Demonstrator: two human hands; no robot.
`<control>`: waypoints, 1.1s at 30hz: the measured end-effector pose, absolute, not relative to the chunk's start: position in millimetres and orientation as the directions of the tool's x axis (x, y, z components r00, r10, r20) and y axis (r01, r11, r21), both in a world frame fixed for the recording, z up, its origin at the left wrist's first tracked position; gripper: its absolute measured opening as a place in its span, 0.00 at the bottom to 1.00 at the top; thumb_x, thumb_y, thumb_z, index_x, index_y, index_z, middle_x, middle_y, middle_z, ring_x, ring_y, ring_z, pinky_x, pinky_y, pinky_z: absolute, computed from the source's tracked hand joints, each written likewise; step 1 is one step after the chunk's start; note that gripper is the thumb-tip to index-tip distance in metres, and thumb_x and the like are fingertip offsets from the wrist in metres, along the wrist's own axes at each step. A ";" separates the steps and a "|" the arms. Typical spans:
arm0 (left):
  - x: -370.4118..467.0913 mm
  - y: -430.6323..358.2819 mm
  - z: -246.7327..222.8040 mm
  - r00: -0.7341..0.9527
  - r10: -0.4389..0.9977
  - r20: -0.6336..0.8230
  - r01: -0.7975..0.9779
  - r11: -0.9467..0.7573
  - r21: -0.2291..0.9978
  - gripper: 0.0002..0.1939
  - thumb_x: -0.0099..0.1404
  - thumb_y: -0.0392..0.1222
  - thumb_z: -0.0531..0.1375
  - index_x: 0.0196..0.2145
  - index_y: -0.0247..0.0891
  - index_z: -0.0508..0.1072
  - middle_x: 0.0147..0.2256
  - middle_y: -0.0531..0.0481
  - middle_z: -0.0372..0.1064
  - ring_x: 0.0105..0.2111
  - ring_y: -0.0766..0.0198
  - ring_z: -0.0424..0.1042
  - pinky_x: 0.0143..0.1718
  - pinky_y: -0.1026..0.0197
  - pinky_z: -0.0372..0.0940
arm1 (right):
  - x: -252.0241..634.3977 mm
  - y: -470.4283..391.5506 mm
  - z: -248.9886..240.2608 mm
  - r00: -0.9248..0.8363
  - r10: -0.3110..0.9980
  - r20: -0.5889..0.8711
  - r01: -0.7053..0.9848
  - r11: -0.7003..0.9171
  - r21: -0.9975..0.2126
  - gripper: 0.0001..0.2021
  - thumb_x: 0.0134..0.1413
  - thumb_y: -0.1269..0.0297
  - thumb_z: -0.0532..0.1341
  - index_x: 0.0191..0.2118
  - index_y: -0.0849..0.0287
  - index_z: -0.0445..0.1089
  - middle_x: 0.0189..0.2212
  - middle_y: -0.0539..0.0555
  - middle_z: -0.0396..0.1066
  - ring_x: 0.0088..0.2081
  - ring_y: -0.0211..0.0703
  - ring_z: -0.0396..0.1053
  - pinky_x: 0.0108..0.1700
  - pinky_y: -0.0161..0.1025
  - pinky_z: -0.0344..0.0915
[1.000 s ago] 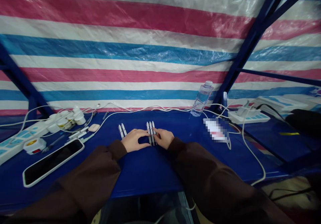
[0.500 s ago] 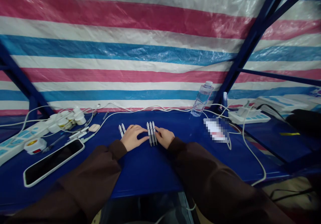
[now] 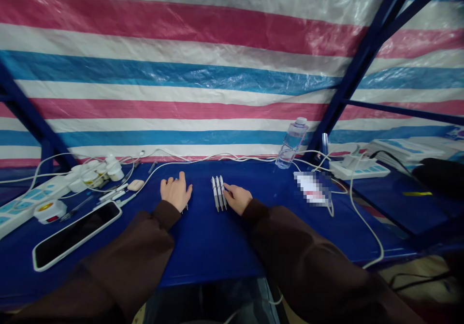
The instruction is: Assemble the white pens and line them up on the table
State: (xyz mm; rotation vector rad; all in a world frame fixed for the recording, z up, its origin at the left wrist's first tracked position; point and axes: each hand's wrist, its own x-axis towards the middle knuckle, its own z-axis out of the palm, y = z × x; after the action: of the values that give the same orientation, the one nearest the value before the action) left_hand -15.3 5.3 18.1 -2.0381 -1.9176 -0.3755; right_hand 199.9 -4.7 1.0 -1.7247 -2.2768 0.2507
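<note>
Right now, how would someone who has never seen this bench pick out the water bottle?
Start at the striped tarp behind the blue table and follow its lower edge rightward to the slanted blue post. The bottle stands just left of the post's foot: the only clear, upright thing, white-capped, among flat white cables.

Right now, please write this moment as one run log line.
left hand flat over two pens | right hand touching three pens | blue table

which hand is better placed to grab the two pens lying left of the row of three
Left. The left hand lies flat right on top of that pair, hiding it almost fully. The right hand is beside the row of three pens, fingertips at its right edge, so it would have to cross over them.
</note>
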 end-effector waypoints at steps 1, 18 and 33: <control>-15.0 5.3 17.7 0.070 0.924 0.376 0.997 -0.055 -0.049 0.22 0.60 0.49 0.49 0.45 0.29 0.62 0.27 0.38 0.71 0.37 0.45 0.67 0.37 0.50 0.53 | 199.8 -4.6 1.0 -0.252 0.961 0.111 0.914 0.274 -0.299 0.18 0.60 0.59 0.46 0.53 0.54 0.61 0.35 0.52 0.71 0.37 0.40 0.68 0.34 0.32 0.55; -15.1 13.1 3.4 0.149 0.943 0.297 0.937 -0.230 0.263 0.17 0.61 0.43 0.50 0.47 0.36 0.56 0.24 0.49 0.69 0.29 0.56 0.71 0.32 0.58 0.60 | 199.9 -4.3 0.4 -0.259 0.958 0.125 0.915 0.285 -0.287 0.19 0.60 0.58 0.46 0.53 0.54 0.62 0.33 0.51 0.70 0.35 0.39 0.68 0.32 0.32 0.54; -3.1 7.2 7.2 -0.027 0.798 0.602 0.542 -0.494 0.679 0.29 0.60 0.45 0.55 0.56 0.40 0.48 0.30 0.53 0.69 0.25 0.68 0.69 0.30 0.65 0.65 | 200.8 -4.2 -0.4 -0.264 0.954 0.144 0.904 0.297 -0.307 0.19 0.60 0.58 0.46 0.53 0.55 0.62 0.35 0.52 0.71 0.37 0.40 0.68 0.35 0.32 0.56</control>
State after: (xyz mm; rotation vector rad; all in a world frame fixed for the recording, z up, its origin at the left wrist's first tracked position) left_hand -3.1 7.2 7.2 -2.3431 -1.6641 -1.7900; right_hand 200.8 -4.2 -0.4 -1.6859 -2.2697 0.2335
